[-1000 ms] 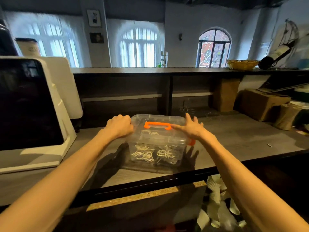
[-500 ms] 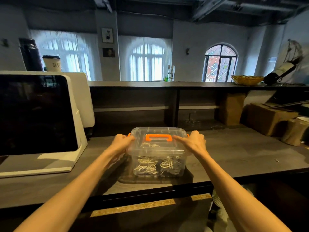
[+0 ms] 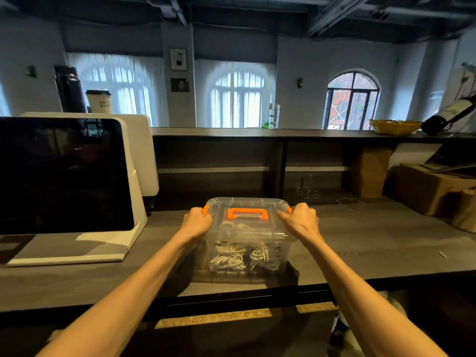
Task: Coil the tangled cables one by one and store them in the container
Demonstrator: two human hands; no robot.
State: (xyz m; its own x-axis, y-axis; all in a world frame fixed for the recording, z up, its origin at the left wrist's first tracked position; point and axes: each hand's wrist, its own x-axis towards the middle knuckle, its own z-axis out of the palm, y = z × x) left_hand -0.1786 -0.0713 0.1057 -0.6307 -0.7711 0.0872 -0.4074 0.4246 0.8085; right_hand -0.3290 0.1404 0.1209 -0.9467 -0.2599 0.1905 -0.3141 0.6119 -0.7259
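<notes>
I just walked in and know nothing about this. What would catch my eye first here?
Probably the clear plastic container with the orange handle in the middle of the dark wooden counter, white coiled cables showing through its wall. The left hand and right hand grip its two ends at the lid. To the left stands a large dark screen in a white frame.

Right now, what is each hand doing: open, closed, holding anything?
Left hand: curled round the left end of the container lid.
Right hand: curled round its right end.
</notes>
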